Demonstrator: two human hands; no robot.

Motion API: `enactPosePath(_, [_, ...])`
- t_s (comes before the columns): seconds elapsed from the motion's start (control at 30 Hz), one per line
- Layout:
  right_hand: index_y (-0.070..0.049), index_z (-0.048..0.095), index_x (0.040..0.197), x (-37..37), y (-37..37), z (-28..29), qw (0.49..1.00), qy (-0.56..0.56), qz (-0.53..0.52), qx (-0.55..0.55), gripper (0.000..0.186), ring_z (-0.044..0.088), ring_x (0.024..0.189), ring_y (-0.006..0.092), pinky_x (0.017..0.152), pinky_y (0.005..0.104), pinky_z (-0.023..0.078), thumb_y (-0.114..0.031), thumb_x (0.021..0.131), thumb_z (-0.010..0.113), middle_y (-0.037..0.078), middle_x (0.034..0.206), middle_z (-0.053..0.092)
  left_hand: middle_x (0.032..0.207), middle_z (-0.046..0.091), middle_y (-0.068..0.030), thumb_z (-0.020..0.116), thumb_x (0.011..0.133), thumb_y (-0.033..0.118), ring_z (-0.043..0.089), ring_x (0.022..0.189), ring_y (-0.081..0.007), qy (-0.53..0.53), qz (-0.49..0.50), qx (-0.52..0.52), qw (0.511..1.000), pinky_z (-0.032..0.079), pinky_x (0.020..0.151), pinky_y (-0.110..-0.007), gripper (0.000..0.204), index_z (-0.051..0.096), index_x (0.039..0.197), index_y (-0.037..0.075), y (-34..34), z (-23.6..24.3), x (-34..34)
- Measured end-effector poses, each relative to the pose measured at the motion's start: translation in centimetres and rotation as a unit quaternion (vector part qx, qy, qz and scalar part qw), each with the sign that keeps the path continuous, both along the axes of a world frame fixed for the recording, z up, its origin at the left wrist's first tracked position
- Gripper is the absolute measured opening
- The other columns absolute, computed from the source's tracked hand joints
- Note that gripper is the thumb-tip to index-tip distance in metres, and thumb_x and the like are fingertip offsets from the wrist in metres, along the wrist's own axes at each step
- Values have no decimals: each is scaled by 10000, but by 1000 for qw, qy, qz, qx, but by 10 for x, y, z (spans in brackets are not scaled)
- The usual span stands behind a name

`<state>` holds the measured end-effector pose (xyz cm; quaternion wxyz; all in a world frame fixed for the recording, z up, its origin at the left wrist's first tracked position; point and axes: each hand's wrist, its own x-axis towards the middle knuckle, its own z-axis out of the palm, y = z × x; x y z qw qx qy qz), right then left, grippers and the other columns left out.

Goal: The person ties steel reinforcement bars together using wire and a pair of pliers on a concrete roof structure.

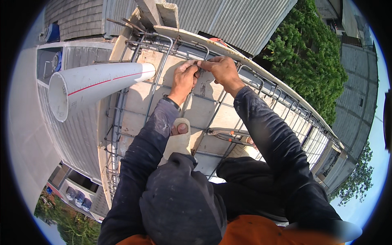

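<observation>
My left hand and my right hand meet at a bent steel bar near the upper edge of a rebar cage. Both hands are closed, their fingertips pinched close together. Something small and dark shows between them, too small to name. Beneath them lies a grid of rebar over light formwork boards. A pair of pincers with orange marks on its handles rests on the bars beside my right foot. Loose dark wire seems to lie on the board just below my hands.
A wide white pipe with a red line juts up at the left. Wooden boards edge the cage. Sandalled feet stand on the grid. Beyond are corrugated roofs and a leafy tree.
</observation>
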<state>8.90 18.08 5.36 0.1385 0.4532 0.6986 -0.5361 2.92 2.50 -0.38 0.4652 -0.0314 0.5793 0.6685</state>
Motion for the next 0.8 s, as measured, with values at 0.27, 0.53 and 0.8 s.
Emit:
enactPosePath(0.27, [32, 814, 983, -11, 17, -17, 986, 0, 110, 125, 411, 771, 794, 279, 780, 399, 596, -360, 860, 833, 165, 830, 781, 825, 625, 25, 672, 1026, 247, 553, 674, -54, -10, -26, -6, 1000, 451, 582, -228, 317, 709, 1245, 20, -6, 8, -2])
enactPosePath(0.53, [30, 795, 1039, -12, 28, -18, 986, -19, 149, 72, 341, 777, 922, 296, 854, 401, 591, -288, 929, 736, 182, 961, 796, 856, 704, -34, 731, 963, 356, 654, 732, -100, 114, -193, -84, 971, 479, 698, -302, 332, 741, 1047, 35, -6, 31, -14])
enactPosePath(0.8, [-17, 735, 1098, 3, 9, -6, 834, 50, 403, 375, 315, 759, 979, 373, 839, 484, 598, -299, 1024, 615, 208, 998, 770, 776, 620, 20, 689, 991, 358, 588, 669, -103, -28, -34, -70, 997, 470, 596, -263, 258, 691, 920, 110, 10, 25, -49])
